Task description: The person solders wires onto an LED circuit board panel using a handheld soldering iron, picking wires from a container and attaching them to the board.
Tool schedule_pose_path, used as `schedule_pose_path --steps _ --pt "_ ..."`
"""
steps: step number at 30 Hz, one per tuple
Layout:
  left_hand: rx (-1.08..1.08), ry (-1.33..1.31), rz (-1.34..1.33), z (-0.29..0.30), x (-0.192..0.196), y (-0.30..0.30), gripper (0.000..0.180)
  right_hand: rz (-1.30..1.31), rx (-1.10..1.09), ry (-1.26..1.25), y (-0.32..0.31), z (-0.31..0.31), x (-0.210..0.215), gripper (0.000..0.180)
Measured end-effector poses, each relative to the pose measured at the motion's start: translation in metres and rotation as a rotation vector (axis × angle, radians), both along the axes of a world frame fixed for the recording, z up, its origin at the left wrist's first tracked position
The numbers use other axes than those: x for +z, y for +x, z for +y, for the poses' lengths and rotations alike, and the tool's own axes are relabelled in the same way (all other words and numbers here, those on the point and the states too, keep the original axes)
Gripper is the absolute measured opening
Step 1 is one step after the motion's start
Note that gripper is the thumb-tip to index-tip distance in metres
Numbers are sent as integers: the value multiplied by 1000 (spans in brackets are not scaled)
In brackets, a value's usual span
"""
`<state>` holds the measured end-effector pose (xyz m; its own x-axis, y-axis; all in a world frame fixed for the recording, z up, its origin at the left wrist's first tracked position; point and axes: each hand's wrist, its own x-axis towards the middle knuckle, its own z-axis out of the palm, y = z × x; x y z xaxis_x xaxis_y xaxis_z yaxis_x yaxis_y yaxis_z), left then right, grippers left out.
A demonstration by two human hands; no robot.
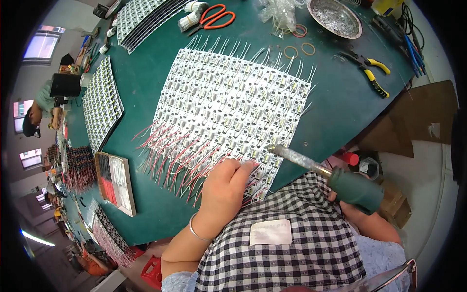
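The left hand point(226, 187) has its grip pressed flat, fingers together, on the near edge of the big sheet of small circuit boards point(228, 104) lying on the green surface point(335, 102). The right hand point(348, 204), mostly hidden, is wrapped around the soldering iron point(331, 175), tip at the sheet's near-right corner.

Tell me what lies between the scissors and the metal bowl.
A crumpled clear plastic bag on the green table, in the head view.
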<state>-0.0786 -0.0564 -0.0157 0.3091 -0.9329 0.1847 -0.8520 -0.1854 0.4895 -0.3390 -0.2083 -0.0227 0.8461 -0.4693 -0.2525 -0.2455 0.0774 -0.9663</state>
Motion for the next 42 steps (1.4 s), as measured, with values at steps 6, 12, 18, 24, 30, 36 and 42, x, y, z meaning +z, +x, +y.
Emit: schedule_pose_path --steps 6,12,18,24,30,36,42 --pt "-29 22 -116 5 -2 2 27 -142 141 -586 17 -5 9 25" --pt "-44 -3 -86 7 -7 4 27 -134 80 -521 24 2 9 29" --pt "-80 -15 -79 5 -7 6 27 -129 176 -669 21 1 3 27" --pt "-73 9 -72 6 -6 5 26 -127 164 -323 17 4 -10 28" --pt "-69 31 -65 5 -3 4 25 -194 346 -732 27 -7 3 32" --pt "-78 17 -59 4 -3 5 24 -65 48 -323 10 9 1 33" --pt "-14 33 -36 4 8 1 24 -18 0 -421 8 8 0 26"
